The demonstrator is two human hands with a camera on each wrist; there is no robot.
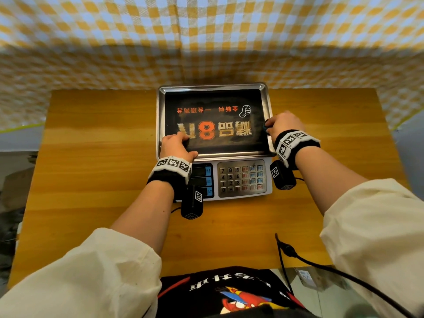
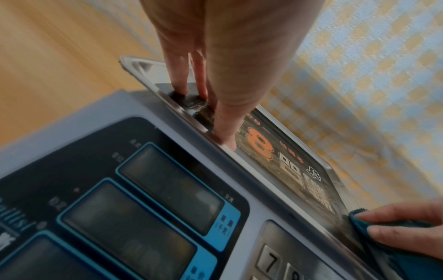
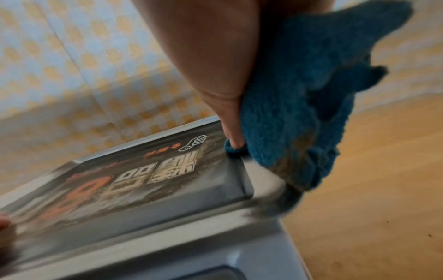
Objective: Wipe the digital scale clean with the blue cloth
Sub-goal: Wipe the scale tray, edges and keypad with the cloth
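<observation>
R hand [image 1: 283,125] clenches the blue cloth [image 3: 299,106], bunched in the palm; thumb tip presses a fold of it onto the tray's right edge, rest of the cloth hangs over the rim toward the tabletop. Cloth is teal-blue terry, fuzzy, w/ a brownish dirty patch low on the wad. L hand [image 1: 176,146] rests flat-ish on the tray's near-left corner, fingers [image 2: 178,75] straight, tips pressing the surface, thumb along the near rim; it grasps nothing.

Digital scale [image 1: 241,180] sits at the far-middle of the wooden tabletop [image 1: 96,138], its back touching the far edge. Steel tray [image 1: 160,111] on top, shiny raised rim, covered by a black sheet w/ a big orange 8, gold characters, a thumbs-up drawing; sheet looks smeared and dusty, esp. at the right side near the cloth. Front panel: 3 dark display windows [image 2: 167,187] framed in blue at left, metal keypad [image 1: 241,177] w/ digits 0-9 at right; body pale grey.

Yellow-blue checked fabric [image 1: 206,31] hangs behind the far edge.
</observation>
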